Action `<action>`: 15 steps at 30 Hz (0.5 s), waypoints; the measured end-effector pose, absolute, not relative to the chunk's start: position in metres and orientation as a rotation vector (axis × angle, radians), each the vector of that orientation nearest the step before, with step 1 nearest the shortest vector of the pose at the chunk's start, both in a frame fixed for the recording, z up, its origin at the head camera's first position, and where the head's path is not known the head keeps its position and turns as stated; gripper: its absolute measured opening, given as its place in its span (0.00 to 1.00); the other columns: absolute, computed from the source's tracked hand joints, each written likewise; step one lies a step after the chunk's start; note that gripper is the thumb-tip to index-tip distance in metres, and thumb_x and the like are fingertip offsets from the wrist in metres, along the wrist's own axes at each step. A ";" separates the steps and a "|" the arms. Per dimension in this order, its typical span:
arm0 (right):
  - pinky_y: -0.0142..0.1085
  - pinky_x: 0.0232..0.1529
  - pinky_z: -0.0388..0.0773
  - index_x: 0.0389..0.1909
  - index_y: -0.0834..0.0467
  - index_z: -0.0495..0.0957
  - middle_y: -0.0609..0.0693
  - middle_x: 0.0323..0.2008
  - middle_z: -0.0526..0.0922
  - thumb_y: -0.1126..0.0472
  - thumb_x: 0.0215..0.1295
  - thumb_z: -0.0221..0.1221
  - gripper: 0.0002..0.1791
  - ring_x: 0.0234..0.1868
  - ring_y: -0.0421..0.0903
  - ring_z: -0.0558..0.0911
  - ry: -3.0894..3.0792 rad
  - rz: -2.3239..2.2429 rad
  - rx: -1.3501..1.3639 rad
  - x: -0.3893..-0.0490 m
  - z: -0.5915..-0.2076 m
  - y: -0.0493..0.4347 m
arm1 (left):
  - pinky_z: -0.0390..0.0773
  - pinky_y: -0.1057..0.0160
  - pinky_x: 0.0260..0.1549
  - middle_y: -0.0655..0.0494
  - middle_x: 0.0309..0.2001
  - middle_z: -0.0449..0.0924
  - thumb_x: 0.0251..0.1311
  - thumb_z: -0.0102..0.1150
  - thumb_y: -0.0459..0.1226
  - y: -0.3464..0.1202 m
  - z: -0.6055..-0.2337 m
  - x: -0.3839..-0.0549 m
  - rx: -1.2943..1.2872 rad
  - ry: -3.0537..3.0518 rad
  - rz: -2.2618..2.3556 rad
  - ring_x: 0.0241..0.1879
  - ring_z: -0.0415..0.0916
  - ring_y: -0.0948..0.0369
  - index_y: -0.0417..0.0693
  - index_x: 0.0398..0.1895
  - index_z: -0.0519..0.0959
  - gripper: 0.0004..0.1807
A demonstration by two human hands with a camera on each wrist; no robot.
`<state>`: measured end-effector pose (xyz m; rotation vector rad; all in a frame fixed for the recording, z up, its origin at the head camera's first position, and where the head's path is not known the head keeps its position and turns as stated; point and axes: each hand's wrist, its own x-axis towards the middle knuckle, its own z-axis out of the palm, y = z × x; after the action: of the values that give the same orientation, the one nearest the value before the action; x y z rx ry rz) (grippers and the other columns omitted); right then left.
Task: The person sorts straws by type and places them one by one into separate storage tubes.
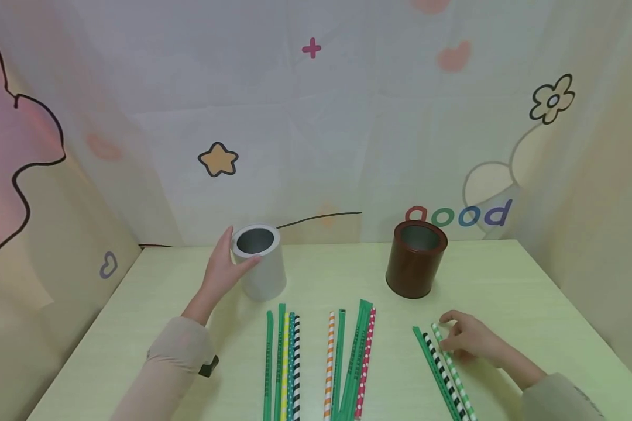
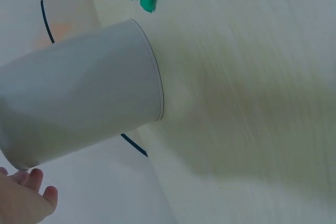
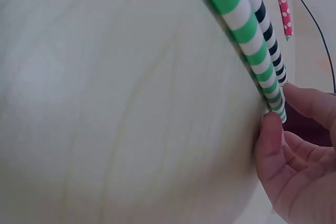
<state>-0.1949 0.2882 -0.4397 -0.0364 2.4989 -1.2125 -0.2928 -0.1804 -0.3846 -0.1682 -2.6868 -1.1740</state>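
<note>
A white cylindrical cup (image 1: pixel 267 278) stands at the back left of the table. My left hand (image 1: pixel 222 270) holds it near the rim, thumb across the front and fingers at the far left side; in the left wrist view a few fingertips (image 2: pixel 34 179) show by the rim. At the right, my right hand (image 1: pixel 471 338) pinches the far end of a green-and-white striped paper straw (image 1: pixel 457 377) between thumb and index finger. That straw lies beside a black-and-white striped straw (image 1: pixel 445 376) and a green-wrapped straw (image 1: pixel 435 374).
A brown cylindrical cup (image 1: pixel 413 269) stands at the back right. In front lie a middle group with an orange-striped straw (image 1: pixel 329 362) and a pink dotted straw (image 1: pixel 366 365), and a left group with a yellow straw (image 1: pixel 285 365). A printed curtain (image 1: pixel 316 128) hangs behind the table.
</note>
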 end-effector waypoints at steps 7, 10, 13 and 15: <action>0.36 0.19 0.75 0.45 0.65 0.66 0.52 0.23 0.71 0.64 0.46 0.63 0.24 0.17 0.44 0.73 2.542 -1.136 0.105 -0.193 -0.438 0.278 | 0.52 0.46 0.62 0.46 0.69 0.43 0.44 0.59 0.58 -0.180 -0.390 -0.295 -0.108 -2.684 -1.264 0.68 0.43 0.48 0.46 0.69 0.39 0.56; 0.36 0.19 0.75 0.45 0.65 0.67 0.53 0.24 0.71 0.65 0.46 0.63 0.24 0.18 0.44 0.73 2.562 -1.100 0.127 -0.192 -0.438 0.275 | 0.52 0.47 0.63 0.47 0.69 0.42 0.44 0.58 0.59 -0.179 -0.391 -0.295 -0.093 -2.678 -1.285 0.68 0.42 0.49 0.45 0.69 0.39 0.56; 0.35 0.19 0.75 0.44 0.66 0.67 0.53 0.24 0.71 0.65 0.46 0.62 0.23 0.17 0.44 0.73 2.585 -1.069 0.133 -0.192 -0.437 0.272 | 0.52 0.47 0.63 0.47 0.69 0.42 0.43 0.58 0.60 -0.179 -0.392 -0.296 -0.070 -2.681 -1.313 0.68 0.42 0.49 0.45 0.69 0.39 0.57; 0.35 0.19 0.75 0.44 0.66 0.67 0.54 0.24 0.72 0.67 0.46 0.62 0.23 0.17 0.44 0.73 2.602 -1.054 0.138 -0.191 -0.437 0.270 | 0.52 0.47 0.63 0.47 0.69 0.41 0.43 0.58 0.60 -0.179 -0.392 -0.296 -0.048 -2.688 -1.329 0.68 0.42 0.49 0.45 0.69 0.39 0.57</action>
<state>-0.1910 0.2701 -0.4369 0.1385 2.6016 -1.0536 -0.2962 -0.1791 -0.3920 -0.0475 -2.6877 -1.3292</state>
